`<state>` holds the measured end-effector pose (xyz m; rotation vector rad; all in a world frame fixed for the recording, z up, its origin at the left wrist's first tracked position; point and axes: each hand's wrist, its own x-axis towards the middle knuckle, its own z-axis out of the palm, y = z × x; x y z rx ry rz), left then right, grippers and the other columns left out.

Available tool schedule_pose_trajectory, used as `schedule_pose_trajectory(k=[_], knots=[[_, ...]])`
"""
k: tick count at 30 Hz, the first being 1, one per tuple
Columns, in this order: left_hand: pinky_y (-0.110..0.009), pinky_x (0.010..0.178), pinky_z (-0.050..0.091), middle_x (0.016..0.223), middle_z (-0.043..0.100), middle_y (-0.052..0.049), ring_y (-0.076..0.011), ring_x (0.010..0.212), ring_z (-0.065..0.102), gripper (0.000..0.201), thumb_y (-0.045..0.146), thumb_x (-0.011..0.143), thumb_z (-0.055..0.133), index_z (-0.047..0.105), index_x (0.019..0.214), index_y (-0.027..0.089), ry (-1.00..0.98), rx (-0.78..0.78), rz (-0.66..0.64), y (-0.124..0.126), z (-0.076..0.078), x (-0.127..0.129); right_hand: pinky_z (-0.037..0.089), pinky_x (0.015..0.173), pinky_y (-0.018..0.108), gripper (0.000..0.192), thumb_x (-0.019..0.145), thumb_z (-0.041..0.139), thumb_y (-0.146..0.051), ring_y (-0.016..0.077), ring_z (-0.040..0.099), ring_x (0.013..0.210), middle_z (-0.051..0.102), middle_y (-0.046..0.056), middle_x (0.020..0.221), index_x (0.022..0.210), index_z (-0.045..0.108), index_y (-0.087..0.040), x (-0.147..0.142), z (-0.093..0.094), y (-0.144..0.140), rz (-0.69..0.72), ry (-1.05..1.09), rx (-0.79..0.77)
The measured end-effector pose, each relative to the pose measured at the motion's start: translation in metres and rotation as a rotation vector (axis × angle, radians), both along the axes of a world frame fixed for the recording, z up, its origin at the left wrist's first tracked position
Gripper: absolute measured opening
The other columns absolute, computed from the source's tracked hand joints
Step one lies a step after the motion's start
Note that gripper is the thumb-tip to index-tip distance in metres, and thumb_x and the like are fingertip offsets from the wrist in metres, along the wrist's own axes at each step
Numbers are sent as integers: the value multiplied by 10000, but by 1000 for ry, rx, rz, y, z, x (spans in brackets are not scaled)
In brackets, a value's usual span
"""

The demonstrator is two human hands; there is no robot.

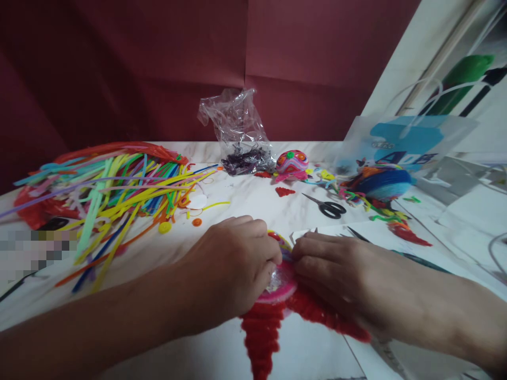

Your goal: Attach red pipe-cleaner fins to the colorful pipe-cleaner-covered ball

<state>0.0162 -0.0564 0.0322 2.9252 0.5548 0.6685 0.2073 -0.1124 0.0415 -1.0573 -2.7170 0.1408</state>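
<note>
A round craft piece with a pink rim, colourful bands and a shiny clear patch sits between my hands. Red fuzzy pointed pieces made of pipe cleaner stick out from its near side. My left hand is closed on its left edge, fingers curled over the top. Against the right edge my right hand is closed too, fingertips pressed together on it. Both hands hide much of the piece, and the exact fingertip contact is hidden.
A heap of coloured pipe cleaners spreads at the left. Black-handled scissors lie beyond my right hand. Farther back are a clear plastic bag, a patterned ball and a blue wrapped ball.
</note>
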Motion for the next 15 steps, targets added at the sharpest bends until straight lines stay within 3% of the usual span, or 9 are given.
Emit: schedule_pose_trajectory(k=[3, 10, 15], knots=[[-242, 589, 346, 640, 537, 7, -129, 635, 480, 143, 95, 771, 509, 560, 654, 158, 5, -25, 31, 0, 0, 1, 429, 536, 232, 216, 760, 496, 67, 145, 486, 627, 546, 59, 806, 694, 528, -137, -1, 1, -1, 16, -24, 11], [-240, 577, 325, 632, 513, 19, -121, 630, 464, 152, 93, 755, 495, 518, 629, 174, 19, -108, 86, 0, 3, 2, 428, 613, 234, 268, 817, 388, -3, 142, 524, 679, 568, 46, 783, 800, 622, -134, 10, 1, 1, -23, 193, -253], [-239, 565, 308, 628, 507, 19, -116, 619, 456, 153, 97, 752, 497, 525, 622, 172, 43, -130, 87, 3, 5, 2, 387, 546, 226, 174, 866, 489, -233, 126, 495, 606, 563, 0, 672, 726, 565, -164, 13, -8, 11, -269, 437, -600]])
